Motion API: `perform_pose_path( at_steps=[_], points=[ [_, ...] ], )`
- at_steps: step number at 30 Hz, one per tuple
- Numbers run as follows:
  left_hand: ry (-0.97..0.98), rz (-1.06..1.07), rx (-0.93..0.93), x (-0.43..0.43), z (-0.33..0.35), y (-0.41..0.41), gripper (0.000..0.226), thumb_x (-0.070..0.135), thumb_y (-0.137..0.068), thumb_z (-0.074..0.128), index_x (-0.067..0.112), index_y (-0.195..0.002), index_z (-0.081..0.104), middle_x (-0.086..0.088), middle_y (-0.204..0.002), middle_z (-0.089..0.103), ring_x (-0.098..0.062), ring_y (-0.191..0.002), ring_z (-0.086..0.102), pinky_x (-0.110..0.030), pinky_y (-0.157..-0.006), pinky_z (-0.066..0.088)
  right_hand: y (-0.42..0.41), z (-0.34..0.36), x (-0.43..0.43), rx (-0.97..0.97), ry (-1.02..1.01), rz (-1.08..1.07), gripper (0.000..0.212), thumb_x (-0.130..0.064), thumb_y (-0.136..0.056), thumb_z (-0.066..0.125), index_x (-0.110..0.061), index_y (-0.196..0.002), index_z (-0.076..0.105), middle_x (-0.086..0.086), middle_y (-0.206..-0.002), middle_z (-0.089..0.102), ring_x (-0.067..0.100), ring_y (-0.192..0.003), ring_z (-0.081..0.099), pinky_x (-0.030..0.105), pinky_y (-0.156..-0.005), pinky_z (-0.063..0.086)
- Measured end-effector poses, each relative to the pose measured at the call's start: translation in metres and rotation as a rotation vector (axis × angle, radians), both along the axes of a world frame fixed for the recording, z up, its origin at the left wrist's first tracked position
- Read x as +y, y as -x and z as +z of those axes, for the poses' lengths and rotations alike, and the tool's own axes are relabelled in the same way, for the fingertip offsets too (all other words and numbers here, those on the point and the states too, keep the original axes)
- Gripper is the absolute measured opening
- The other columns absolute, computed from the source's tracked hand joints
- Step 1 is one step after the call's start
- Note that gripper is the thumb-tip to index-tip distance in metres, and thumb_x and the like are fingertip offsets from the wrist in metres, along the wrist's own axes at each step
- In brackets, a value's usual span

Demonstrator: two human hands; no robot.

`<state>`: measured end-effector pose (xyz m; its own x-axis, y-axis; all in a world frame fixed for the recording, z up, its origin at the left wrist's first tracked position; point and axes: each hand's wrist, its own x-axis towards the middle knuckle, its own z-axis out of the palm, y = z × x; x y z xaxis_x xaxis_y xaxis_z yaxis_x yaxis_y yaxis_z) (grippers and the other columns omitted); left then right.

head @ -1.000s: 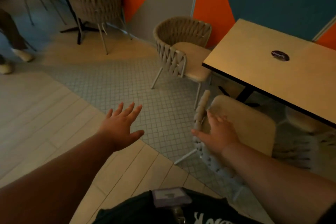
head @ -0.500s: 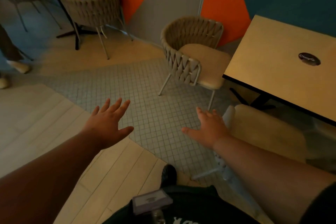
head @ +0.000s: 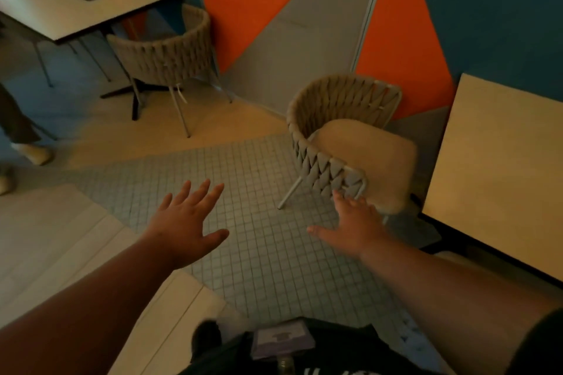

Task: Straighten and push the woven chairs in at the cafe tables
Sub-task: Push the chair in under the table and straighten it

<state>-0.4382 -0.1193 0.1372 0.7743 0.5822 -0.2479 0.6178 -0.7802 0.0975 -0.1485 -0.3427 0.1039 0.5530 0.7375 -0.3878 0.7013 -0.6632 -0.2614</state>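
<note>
A woven chair (head: 341, 128) with a beige seat cushion stands at an angle beside the wooden cafe table (head: 499, 167) on the right, its seat turned toward the table's edge. My right hand (head: 353, 225) is open, fingers spread, its fingertips just below the chair's woven armrest end; I cannot tell if they touch. My left hand (head: 185, 222) hovers open over the grey tiled floor, holding nothing. A second woven chair (head: 164, 52) sits tucked at another table (head: 82, 6) at the back left.
An orange, grey and blue wall runs behind the chairs. A person's legs and shoes (head: 21, 143) stand at the far left. Small grey tiles cover the floor ahead; pale planks lie to the left.
My right hand has let go of the nearer chair, which has dropped out of view, and has moved to the angled chair. The view has swung left and forward.
</note>
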Motion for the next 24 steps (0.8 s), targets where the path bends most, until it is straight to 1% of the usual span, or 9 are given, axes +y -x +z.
perform_pose_path(
  at_steps=[3, 5, 7, 9, 11, 14, 17, 21, 24],
  points=[
    [0.006, -0.035, -0.021, 0.062, -0.007, -0.037, 0.096, 0.082, -0.089, 0.033, 0.046, -0.156, -0.026, 0.008, -0.168, -0.019, -0.026, -0.158, -0.016, -0.053, -0.128, -0.001, -0.018, -0.007, 0.041, 0.009, -0.023, -0.058, 0.131, -0.102, -0.064, 0.034, -0.027, -0.165, 0.001, 0.003, -0.173, 0.009, 0.03, -0.158, 0.006, 0.053, -0.126, 0.014],
    [0.003, -0.056, -0.023, 0.098, -0.011, -0.056, 0.096, 0.08, -0.09, 0.036, 0.046, -0.156, -0.025, 0.008, -0.169, -0.017, -0.028, -0.159, -0.013, -0.053, -0.129, 0.001, -0.029, -0.008, 0.064, 0.0, -0.029, -0.085, 0.132, -0.102, -0.062, 0.034, -0.027, -0.165, -0.001, 0.003, -0.173, 0.01, 0.031, -0.158, 0.006, 0.052, -0.126, 0.013],
    [0.004, -0.108, -0.025, 0.146, -0.018, -0.074, 0.096, 0.08, -0.09, 0.037, 0.046, -0.155, -0.025, 0.008, -0.169, -0.017, -0.027, -0.159, -0.013, -0.053, -0.129, 0.001, -0.041, -0.013, 0.095, 0.01, 0.011, -0.16, 0.136, -0.104, -0.057, 0.03, -0.028, -0.165, -0.003, 0.005, -0.173, 0.009, 0.033, -0.158, 0.003, 0.054, -0.126, 0.01],
    [-0.025, -0.181, -0.005, 0.194, -0.022, -0.091, 0.097, 0.081, -0.09, 0.036, 0.045, -0.155, -0.026, 0.008, -0.168, -0.019, -0.025, -0.157, -0.018, -0.053, -0.128, 0.0, -0.048, -0.016, 0.124, 0.011, 0.048, -0.235, 0.14, -0.106, -0.054, 0.027, -0.027, -0.164, -0.004, 0.007, -0.173, 0.007, 0.034, -0.158, 0.0, 0.055, -0.126, 0.008],
    [-0.037, -0.242, 0.02, 0.236, -0.021, -0.106, 0.097, 0.081, -0.09, 0.035, 0.045, -0.154, -0.028, 0.007, -0.169, -0.02, -0.025, -0.156, -0.02, -0.053, -0.128, 0.0, -0.051, -0.018, 0.15, 0.024, 0.075, -0.299, 0.138, -0.106, -0.056, 0.029, -0.026, -0.165, -0.004, 0.007, -0.173, 0.005, 0.034, -0.158, -0.001, 0.056, -0.126, 0.007],
    [-0.062, -0.308, 0.051, 0.295, -0.017, -0.134, 0.098, 0.082, -0.09, 0.036, 0.045, -0.152, -0.032, 0.006, -0.171, -0.019, -0.028, -0.159, -0.015, -0.055, -0.129, 0.003, -0.051, -0.021, 0.185, 0.068, 0.028, -0.415, 0.133, -0.104, -0.06, 0.033, -0.029, -0.164, -0.002, 0.004, -0.173, 0.004, 0.032, -0.158, -0.003, 0.055, -0.127, 0.003],
    [-0.079, -0.383, 0.081, 0.346, -0.01, -0.177, 0.098, 0.087, -0.084, 0.026, 0.048, -0.149, -0.036, 0.008, -0.17, -0.021, -0.026, -0.159, -0.016, -0.055, -0.13, 0.005, -0.062, -0.019, 0.212, 0.092, 0.019, -0.477, 0.132, -0.103, -0.062, 0.032, -0.027, -0.164, -0.003, 0.003, -0.173, 0.004, 0.028, -0.158, -0.001, 0.052, -0.127, 0.001],
    [-0.081, -0.475, 0.063, 0.389, -0.008, -0.248, 0.097, 0.091, -0.077, 0.014, 0.05, -0.147, -0.04, 0.009, -0.167, -0.025, -0.021, -0.154, -0.021, -0.055, -0.128, 0.005, -0.099, -0.018, 0.239, 0.101, 0.028, -0.559, 0.122, -0.097, -0.072, 0.037, -0.028, -0.164, -0.005, 0.007, -0.173, 0.004, 0.033, -0.158, -0.002, 0.054, -0.127, 0.003],
    [-0.094, -0.544, 0.061, 0.411, -0.007, -0.31, 0.098, 0.092, -0.074, 0.01, 0.048, -0.148, -0.036, 0.009, -0.166, -0.025, -0.025, -0.159, -0.015, -0.055, -0.128, 0.006, -0.132, -0.028, 0.258, 0.129, 0.028, -0.609, 0.117, -0.094, -0.076, 0.04, -0.033, -0.163, -0.008, 0.006, -0.173, 0.003, 0.033, -0.158, -0.003, 0.052, -0.126, 0.002]
  ],
)
